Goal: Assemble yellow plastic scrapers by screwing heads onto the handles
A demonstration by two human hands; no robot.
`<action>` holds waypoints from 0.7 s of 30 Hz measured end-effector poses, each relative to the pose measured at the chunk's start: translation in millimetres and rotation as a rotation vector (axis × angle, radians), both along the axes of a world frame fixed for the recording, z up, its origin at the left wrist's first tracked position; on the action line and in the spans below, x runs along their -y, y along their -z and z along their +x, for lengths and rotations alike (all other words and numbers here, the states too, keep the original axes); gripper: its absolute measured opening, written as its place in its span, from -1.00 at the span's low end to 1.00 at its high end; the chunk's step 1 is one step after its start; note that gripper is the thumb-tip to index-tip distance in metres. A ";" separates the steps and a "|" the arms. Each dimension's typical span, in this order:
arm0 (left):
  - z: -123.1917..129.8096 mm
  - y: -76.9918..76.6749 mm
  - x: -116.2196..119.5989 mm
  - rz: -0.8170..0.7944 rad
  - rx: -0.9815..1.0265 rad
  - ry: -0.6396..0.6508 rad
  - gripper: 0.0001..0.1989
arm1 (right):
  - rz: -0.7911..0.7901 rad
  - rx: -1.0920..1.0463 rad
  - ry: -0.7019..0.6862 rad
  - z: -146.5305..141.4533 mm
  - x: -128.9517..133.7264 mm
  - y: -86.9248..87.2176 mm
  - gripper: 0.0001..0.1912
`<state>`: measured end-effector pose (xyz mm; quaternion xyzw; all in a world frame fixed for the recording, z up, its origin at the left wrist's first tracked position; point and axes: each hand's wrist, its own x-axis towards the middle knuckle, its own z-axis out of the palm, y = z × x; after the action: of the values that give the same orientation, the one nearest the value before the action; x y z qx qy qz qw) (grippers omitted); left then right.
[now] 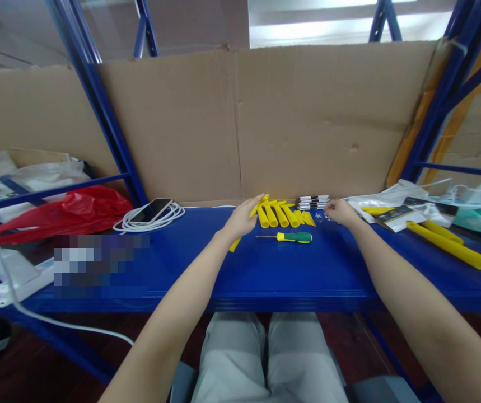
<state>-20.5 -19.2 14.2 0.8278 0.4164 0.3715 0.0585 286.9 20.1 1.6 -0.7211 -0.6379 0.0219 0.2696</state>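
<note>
My left hand is closed around a yellow plastic handle, whose lower end shows beneath the palm. Just right of it, several similar yellow handles lie side by side, with smaller flat yellow pieces at the end of the row. My right hand has its fingertips pinched together low over small metal parts, perhaps screws; what it grips, if anything, is too small to make out. A screwdriver with a green and yellow handle lies in front of the row.
Behind the row sits a stack of black-and-white pieces. Long yellow tubes and plastic packets lie at right. To the left are a phone on a coiled white cable and a red bag. Cardboard walls the back.
</note>
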 end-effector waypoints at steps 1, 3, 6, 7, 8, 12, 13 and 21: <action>0.9 1.0 1.2 0.010 -0.035 0.033 -0.36 | -0.036 -0.036 -0.031 -0.5 0.8 -0.3 -0.81; 3.2 3.6 3.4 0.012 -0.094 0.074 -0.37 | -0.115 -0.098 -0.078 -2.7 2.1 0.4 -0.82; 7.3 7.3 6.2 -0.008 -0.173 0.068 -0.37 | -0.170 -0.149 -0.098 -6.0 0.4 4.1 -0.82; 8.5 8.1 7.1 -0.012 -0.199 0.062 -0.38 | -0.170 -0.151 -0.104 -6.2 -1.4 5.8 -0.81; 9.5 8.5 8.0 -0.013 -0.223 0.061 -0.38 | -0.165 -0.142 -0.114 -5.9 -3.6 7.4 -0.79; 11.7 8.5 10.3 -0.009 -0.272 0.078 -0.39 | -0.120 -0.017 -0.142 -2.6 -10.7 11.4 -0.74; 11.9 8.3 10.6 -0.006 -0.277 0.081 -0.39 | -0.110 0.016 -0.148 -2.0 -11.3 11.4 -0.73; 14.0 4.0 17.6 0.075 -0.487 -0.022 -0.43 | 0.075 -0.066 -0.158 -4.3 -11.8 7.4 -0.73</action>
<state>-6.5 -36.8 10.2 0.8899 0.4132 0.1768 -0.0785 282.6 31.9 -5.8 -0.6567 -0.6840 0.0429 0.3148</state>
